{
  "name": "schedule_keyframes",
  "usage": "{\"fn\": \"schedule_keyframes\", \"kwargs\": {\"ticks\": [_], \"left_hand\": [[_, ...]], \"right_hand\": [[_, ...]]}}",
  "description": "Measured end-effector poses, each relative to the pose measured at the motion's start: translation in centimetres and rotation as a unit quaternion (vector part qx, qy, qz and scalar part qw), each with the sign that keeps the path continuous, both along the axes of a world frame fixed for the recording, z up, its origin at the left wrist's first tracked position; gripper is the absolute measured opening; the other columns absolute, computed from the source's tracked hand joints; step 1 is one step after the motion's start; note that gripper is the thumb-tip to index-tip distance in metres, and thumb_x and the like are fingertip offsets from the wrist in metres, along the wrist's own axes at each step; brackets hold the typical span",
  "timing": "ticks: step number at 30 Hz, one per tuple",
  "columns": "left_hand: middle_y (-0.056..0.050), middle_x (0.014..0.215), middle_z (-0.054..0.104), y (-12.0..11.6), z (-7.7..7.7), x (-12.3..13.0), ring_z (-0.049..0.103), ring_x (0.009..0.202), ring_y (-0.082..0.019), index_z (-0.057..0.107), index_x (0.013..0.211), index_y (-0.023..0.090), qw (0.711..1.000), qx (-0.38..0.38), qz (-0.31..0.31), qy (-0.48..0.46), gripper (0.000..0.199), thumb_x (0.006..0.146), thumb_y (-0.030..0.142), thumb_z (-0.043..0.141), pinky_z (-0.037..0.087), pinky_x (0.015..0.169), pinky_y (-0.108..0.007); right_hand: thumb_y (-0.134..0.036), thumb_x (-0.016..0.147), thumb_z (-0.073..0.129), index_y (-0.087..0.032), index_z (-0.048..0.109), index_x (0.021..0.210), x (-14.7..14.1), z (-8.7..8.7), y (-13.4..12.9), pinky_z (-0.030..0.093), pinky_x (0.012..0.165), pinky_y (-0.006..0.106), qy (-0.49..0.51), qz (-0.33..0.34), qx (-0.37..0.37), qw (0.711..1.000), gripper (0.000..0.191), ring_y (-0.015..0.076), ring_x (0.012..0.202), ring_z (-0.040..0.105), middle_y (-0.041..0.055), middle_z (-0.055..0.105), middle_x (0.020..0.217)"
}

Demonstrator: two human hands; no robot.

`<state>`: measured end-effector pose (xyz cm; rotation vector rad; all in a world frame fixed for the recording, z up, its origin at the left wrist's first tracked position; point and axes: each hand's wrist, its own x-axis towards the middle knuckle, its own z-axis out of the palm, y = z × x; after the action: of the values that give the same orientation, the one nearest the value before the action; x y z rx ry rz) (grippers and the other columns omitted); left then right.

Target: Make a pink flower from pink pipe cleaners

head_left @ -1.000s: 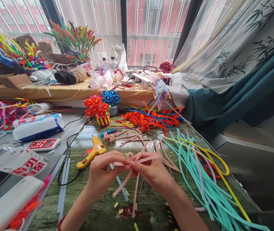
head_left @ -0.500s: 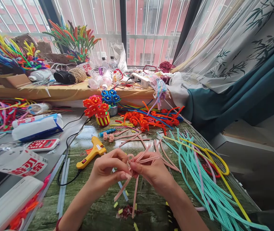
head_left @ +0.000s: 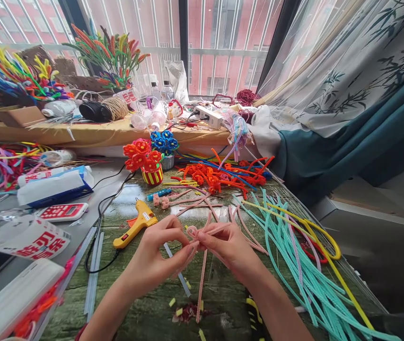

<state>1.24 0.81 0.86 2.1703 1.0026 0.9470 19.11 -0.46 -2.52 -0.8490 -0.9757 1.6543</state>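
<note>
Pink pipe cleaners (head_left: pixel 202 279) are pinched between my two hands above the middle of the green table (head_left: pixel 145 312). A small curled loop stands up at the point where the fingers meet, and long ends stick out upward, right and down. My left hand (head_left: pixel 164 248) is closed, its thumb and forefinger on one end. My right hand (head_left: pixel 225 246) is closed round the strands beside the loop. Behind the hands lie finished-looking pink curls (head_left: pixel 161 201) and more loose pink pipe cleaners (head_left: pixel 248 232). A yellow glue gun (head_left: pixel 136 225) rests just left of my left hand.
Turquoise pipe cleaners (head_left: pixel 294 265) spread over the right side. Orange pipe-cleaner pieces (head_left: pixel 216 175) lie at the back beside a striped pot (head_left: pixel 153 175) of red flowers. Clear glue sticks (head_left: pixel 93 274) and a black cord (head_left: pixel 99 222) lie left. A power strip (head_left: pixel 209 116) sits on the ledge.
My left fingers have drawn one pink end in closer to the loop, and that end no longer hangs toward the lower left. My right hand keeps its pinch almost in place.
</note>
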Motion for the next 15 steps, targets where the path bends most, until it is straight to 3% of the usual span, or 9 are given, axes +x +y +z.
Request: {"fn": "schedule_keyframes", "kwargs": {"ticks": [7, 15], "left_hand": [[0.002, 0.064, 0.050, -0.21, -0.11, 0.26, 0.046, 0.060, -0.011, 0.061, 0.060, 0.016, 1.000, 0.000, 0.007, 0.001, 0.022, 0.082, 0.019, 0.062, 0.033, 0.054, -0.022], [0.002, 0.065, 0.051, -0.19, -0.34, 0.33, 0.047, 0.060, -0.010, 0.061, 0.063, 0.015, 1.000, -0.005, 0.008, -0.013, 0.021, 0.083, 0.018, 0.061, 0.034, 0.054, -0.021]], "right_hand": [[-0.025, 0.055, 0.088, -0.016, 0.073, 0.066, -0.18, -0.01, -0.15, 0.054, 0.075, 0.028, 0.015, -0.028, -0.049, 0.998, 0.021, 0.0177, 0.074, 0.069, 0.0037, 0.073, 0.075], [-0.019, 0.060, 0.086, -0.018, 0.073, 0.066, -0.23, -0.24, -0.20, 0.055, 0.075, 0.025, 0.023, -0.033, 0.002, 0.999, 0.014, 0.0150, 0.073, 0.070, 0.0007, 0.074, 0.074]]}}
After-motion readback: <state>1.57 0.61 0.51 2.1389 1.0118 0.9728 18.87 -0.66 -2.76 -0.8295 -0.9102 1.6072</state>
